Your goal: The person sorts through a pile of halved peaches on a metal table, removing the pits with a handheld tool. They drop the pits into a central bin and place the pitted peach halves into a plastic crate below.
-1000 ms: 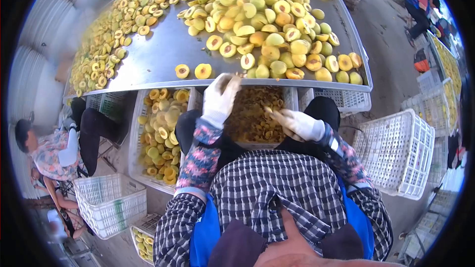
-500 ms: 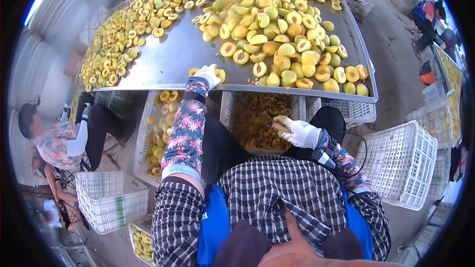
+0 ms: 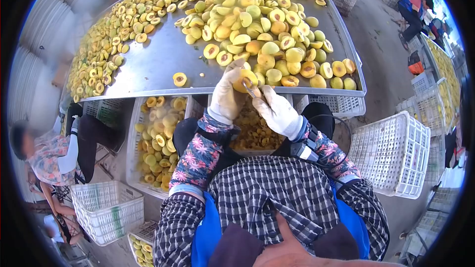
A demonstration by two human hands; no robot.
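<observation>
My left hand [image 3: 226, 94], in a white glove, is closed around a yellow peach half [image 3: 244, 78] just over the table's front edge. My gloved right hand [image 3: 281, 114] grips a small metal-tipped tool [image 3: 251, 89], and its tip meets the cut face of the peach. A single peach half [image 3: 179, 79] lies cut side up on the metal table [image 3: 153, 62], left of my hands. Beyond them is a large heap of halved peaches [image 3: 267, 34]. Below, between my knees, a crate holds brown pits and scraps [image 3: 257, 131], partly hidden by my hands.
A crate of peach halves [image 3: 158, 143] stands under the table by my left knee. White crates [image 3: 391, 153] sit to the right, and another white crate [image 3: 108, 212] at lower left. A seated co-worker [image 3: 54, 148] is on the left; other people are at far right.
My left hand has lifted a peach half from the table edge and moved right. My right hand has risen from over the scrap crate, bringing the tool to the fruit.
</observation>
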